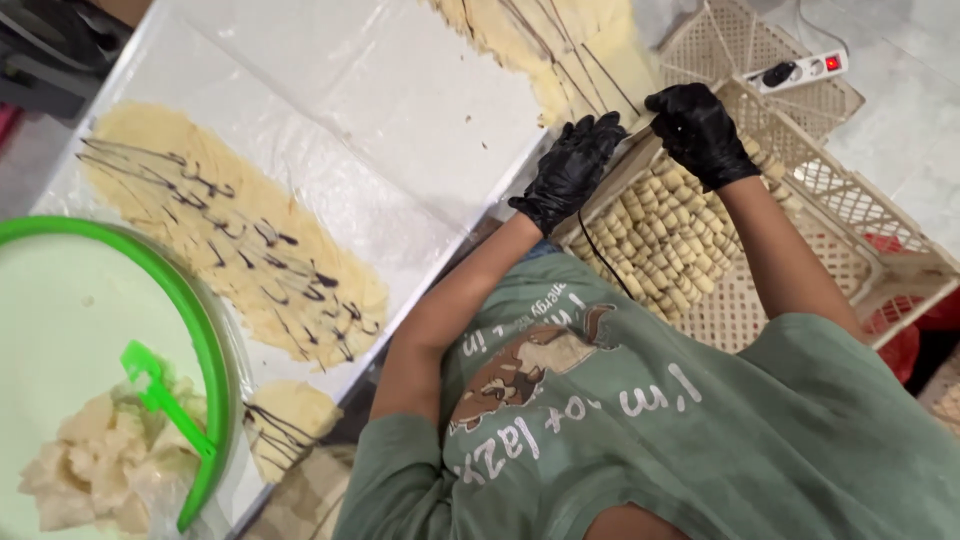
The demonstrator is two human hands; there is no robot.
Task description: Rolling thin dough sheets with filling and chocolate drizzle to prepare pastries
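Both my hands wear black gloves. My left hand (568, 170) and my right hand (698, 128) pinch a small pale strip of dough (637, 126) between them, at the table's edge above a beige plastic crate (860, 255). Several small rolled dough pieces (665, 235) lie in rows in the crate. A thin dark thread of chocolate (600, 262) hangs down from under my left hand. My green T-shirt (640, 420) fills the lower right.
A table covered in clear plastic sheet (400, 110) holds flat dough sheets striped with chocolate (230, 235), (555, 45). A green-rimmed bowl (205, 330) at left holds dough lumps (100, 470) and a green scraper (160, 395). A second crate (760, 50) and a power strip (805, 68) lie beyond.
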